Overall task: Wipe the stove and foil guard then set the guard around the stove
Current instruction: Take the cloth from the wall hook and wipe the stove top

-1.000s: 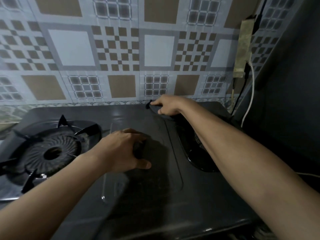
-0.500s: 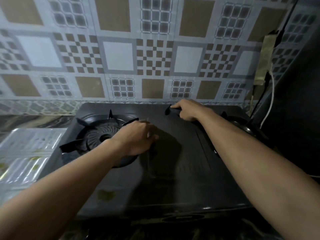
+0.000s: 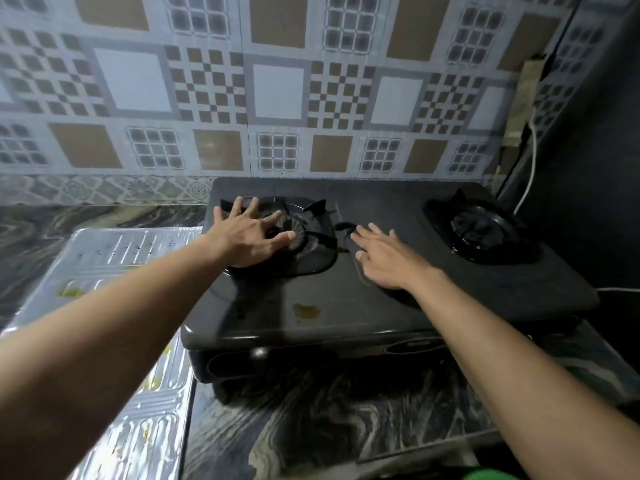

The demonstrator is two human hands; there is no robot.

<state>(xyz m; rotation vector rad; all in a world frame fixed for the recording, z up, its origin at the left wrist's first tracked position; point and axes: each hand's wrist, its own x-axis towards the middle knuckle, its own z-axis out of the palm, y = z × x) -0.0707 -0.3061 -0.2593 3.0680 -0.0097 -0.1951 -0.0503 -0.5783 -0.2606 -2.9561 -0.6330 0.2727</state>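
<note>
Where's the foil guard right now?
In the head view the foil guard lies flat on the counter at the left, close beside the stove's left edge.

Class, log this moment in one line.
left hand open over left burner | right hand open over centre of stove | foil guard flat on counter beside stove | yellowish stain on stove

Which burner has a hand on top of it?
The left burner, next to the foil guard: the left hand is spread over it. The right burner, near the white cable, sits uncovered.
</note>
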